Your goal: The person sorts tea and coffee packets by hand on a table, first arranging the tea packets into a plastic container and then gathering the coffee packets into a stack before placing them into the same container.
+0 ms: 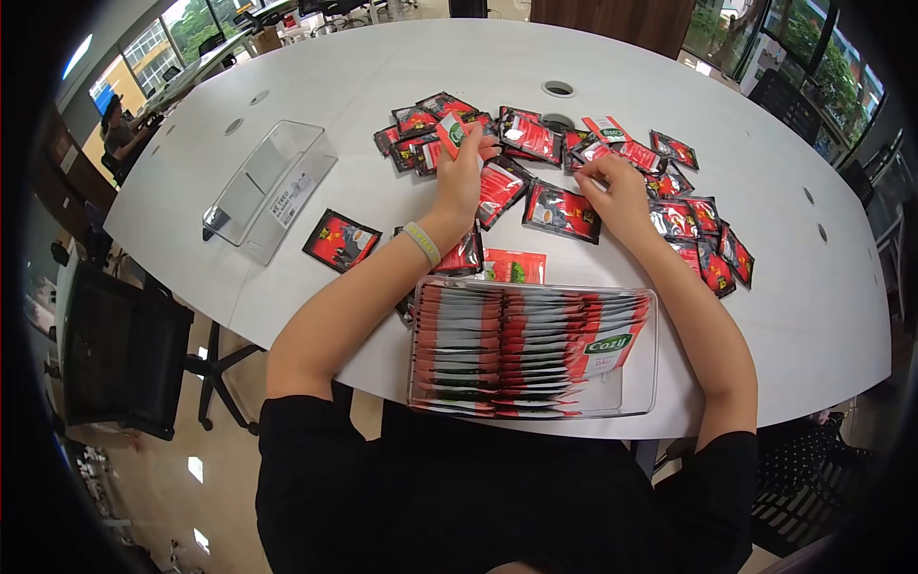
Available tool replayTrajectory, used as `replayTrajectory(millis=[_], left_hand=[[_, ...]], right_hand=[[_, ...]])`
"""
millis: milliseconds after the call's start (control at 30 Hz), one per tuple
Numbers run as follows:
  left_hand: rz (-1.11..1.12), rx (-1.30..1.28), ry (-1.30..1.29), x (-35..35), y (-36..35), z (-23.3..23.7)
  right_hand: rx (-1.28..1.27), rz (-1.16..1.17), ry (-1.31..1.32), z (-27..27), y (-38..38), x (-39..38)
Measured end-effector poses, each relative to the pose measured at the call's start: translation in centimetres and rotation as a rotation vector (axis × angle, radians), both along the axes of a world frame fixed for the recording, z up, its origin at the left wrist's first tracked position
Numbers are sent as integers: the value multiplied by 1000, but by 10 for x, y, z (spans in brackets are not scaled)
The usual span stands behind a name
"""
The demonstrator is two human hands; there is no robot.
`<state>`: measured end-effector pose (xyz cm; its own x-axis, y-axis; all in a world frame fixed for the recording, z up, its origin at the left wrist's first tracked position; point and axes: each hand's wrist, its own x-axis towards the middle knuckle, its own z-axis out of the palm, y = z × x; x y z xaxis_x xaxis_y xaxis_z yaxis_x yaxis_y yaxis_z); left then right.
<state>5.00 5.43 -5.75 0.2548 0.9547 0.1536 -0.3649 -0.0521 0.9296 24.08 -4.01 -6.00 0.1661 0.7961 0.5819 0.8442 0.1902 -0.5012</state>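
My left hand [463, 172] is closed on a red-and-white Cozy sachet [450, 134], held up over the pile of black-and-red sachets [413, 121]. My right hand [614, 191] has its fingers curled together over the loose packets, beside a black-and-red sachet [561, 211]; what is between the fingertips, if anything, is hidden. Just beyond it lies another Cozy sachet [606, 128]. Close to my body, a clear plastic box [655, 368] holds a packed row of Cozy sachets [535, 349], the rightmost tilted with its label showing.
An open clear plastic bin [306, 158] with a label stands at the left of the white table [402, 62]. One black-and-red packet [341, 241] lies apart near it. Several more packets [703, 230] spread to the right. A black chair [124, 349] is at left; a person [120, 134] sits far off.
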Motion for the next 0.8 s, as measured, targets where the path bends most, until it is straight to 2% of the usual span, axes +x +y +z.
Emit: replayTrajectory(millis=[133, 200, 267, 333, 367, 533, 600, 667, 733, 767, 800], left_hand=[[-17, -51, -67, 1, 1, 2], [-56, -54, -64, 0, 2, 2], [-161, -53, -81, -2, -2, 3], [-158, -64, -58, -1, -1, 3], [-170, -64, -40, -1, -1, 2], [-250, -35, -13, -4, -3, 4], [-234, -33, -28, -3, -2, 2], [-255, -37, -41, -4, -2, 2], [-252, -37, -37, -4, -3, 2], [-253, -38, -32, -4, -3, 3], [-254, -36, -28, -5, -1, 3]], right_hand=[[28, -70, -26, 13, 20, 12], [156, -193, -243, 12, 39, 27], [151, -202, -285, -1, 59, 52], [81, -436, -459, -17, 74, 70], [-123, -386, -350, -11, 76, 77], [-190, -409, -360, 5, 57, 65], [-351, -454, -496, 13, 55, 62], [-331, -449, -535, 12, 51, 57], [-151, -362, -491, 5, 52, 57], [-147, -362, -487, 8, 54, 54], [111, -179, -440, 10, 56, 51]])
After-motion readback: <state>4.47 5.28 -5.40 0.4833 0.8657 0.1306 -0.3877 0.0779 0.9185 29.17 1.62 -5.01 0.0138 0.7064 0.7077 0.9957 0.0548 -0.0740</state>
